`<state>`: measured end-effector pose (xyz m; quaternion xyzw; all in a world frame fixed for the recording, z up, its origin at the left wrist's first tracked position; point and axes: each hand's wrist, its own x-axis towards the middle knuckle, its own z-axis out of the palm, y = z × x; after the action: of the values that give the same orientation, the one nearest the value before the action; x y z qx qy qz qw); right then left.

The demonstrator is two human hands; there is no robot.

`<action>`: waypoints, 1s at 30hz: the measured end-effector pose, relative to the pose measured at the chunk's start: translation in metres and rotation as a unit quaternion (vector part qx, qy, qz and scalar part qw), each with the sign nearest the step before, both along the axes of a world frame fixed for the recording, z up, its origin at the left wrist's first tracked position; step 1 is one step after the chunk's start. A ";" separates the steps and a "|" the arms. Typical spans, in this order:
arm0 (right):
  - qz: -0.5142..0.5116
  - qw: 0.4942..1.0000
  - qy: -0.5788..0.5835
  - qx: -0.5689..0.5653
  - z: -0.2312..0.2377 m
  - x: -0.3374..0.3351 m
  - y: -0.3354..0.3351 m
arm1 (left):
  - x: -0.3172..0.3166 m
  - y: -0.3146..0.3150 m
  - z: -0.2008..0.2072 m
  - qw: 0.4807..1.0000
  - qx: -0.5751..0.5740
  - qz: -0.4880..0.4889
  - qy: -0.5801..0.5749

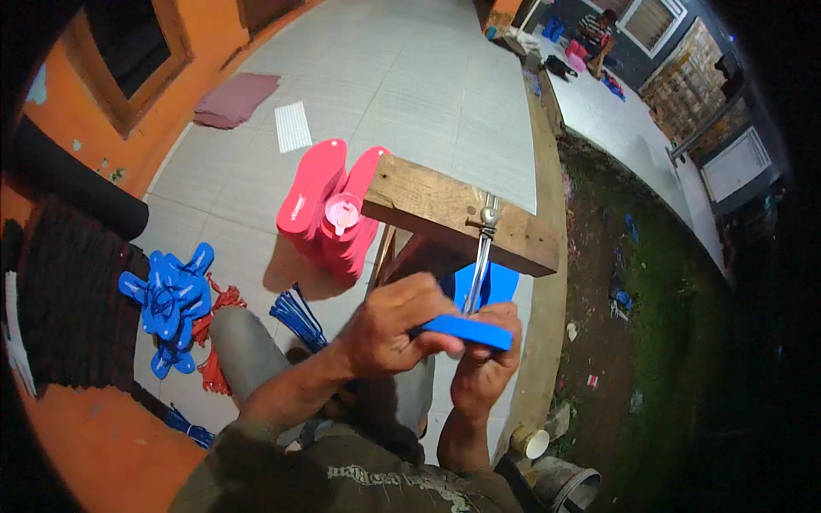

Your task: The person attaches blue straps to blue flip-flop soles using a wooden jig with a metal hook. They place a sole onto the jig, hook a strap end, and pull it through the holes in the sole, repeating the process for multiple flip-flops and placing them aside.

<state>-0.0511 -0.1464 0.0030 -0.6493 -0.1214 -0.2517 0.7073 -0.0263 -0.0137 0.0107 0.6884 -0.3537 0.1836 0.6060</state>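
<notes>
My left hand (pixel 398 325) and my right hand (pixel 487 363) both grip a blue flip-flop sole (pixel 470 331), seen nearly edge-on. Fingers of each hand are closed on it, left at one end and right at the other. Just beyond it, a thin metal rod (pixel 481 265) slants down from a wooden beam (pixel 462 209), where wire binds its rounded top. The rod's lower end is hidden behind my hands. Behind the rod shows a flat blue piece (pixel 498 286), partly covered. A bundle of blue straps (pixel 298 316) lies left of my left forearm.
Stacked pink-red soles (pixel 312 184) carry a small pink container (pixel 342 214). Finished-looking blue flip-flops (pixel 175 299) are heaped at left beside red straps (pixel 215 376). Dark sheets (pixel 77 299) stand by the orange wall. A ledge (pixel 547 256) drops to soil at right; a person (pixel 594 34) sits far off.
</notes>
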 end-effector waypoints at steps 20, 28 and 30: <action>0.076 0.996 0.041 -0.029 -0.011 -0.099 -0.022 | -0.161 -0.008 -0.065 0.821 -0.181 -0.107 0.531; 0.120 0.972 0.048 0.198 -0.041 -0.104 -0.021 | -0.141 -0.007 -0.089 0.561 -0.529 -0.212 0.600; 0.095 0.982 0.108 0.125 -0.052 -0.114 -0.021 | -0.124 0.005 -0.062 0.637 -0.566 -0.111 0.511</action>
<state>-0.1650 -0.1672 -0.0492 -0.5652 -0.0726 -0.1249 0.8122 -0.1505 -0.0085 -0.0512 0.1498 0.1118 -0.1024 0.9770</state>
